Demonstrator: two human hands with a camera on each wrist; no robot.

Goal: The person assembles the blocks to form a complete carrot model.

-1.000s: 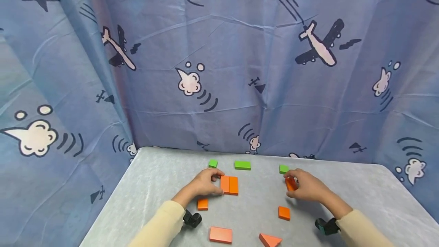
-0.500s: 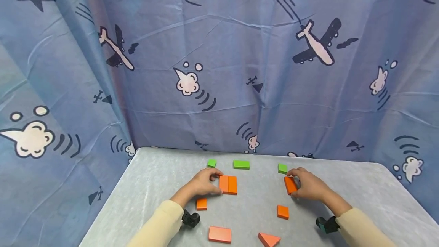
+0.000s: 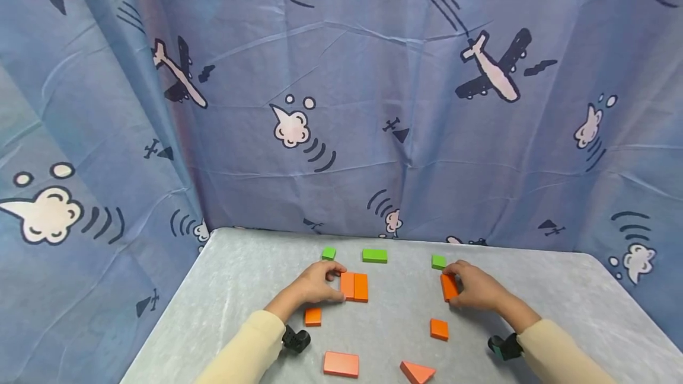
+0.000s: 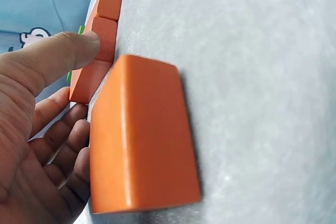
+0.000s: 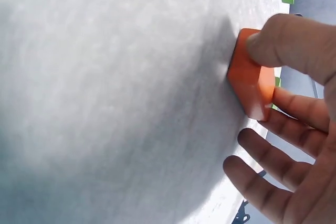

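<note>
My left hand [image 3: 316, 282] holds the left one of two orange blocks [image 3: 347, 287] lying side by side, thumb at its near end and index finger at its far end. The other block of the pair [image 3: 360, 287] adjoins it on the right. A small orange block [image 4: 152, 135] looms large beside the left fingers in the left wrist view. Farther right, my right hand [image 3: 476, 287] pinches an orange rectangular block [image 5: 245, 80] between thumb and index finger, the remaining fingers spread apart. That block stands slightly slanted, close to the tabletop, and the hand covers part of it.
Along the back of the grey table [image 3: 395, 319] lie a small green block [image 3: 328, 253], a longer green one [image 3: 374, 256] and another small green one [image 3: 439, 262]. Nearer are an orange square block [image 3: 439, 329], a salmon rectangular block [image 3: 341, 364] and a triangular block [image 3: 418, 372]. A patterned curtain [image 3: 341, 153] hangs behind.
The orange block in my right hand has turned from a tipped pose to a flatter one, its top face now showing more. My left hand stays at the pair, and the head view has shifted slightly.
</note>
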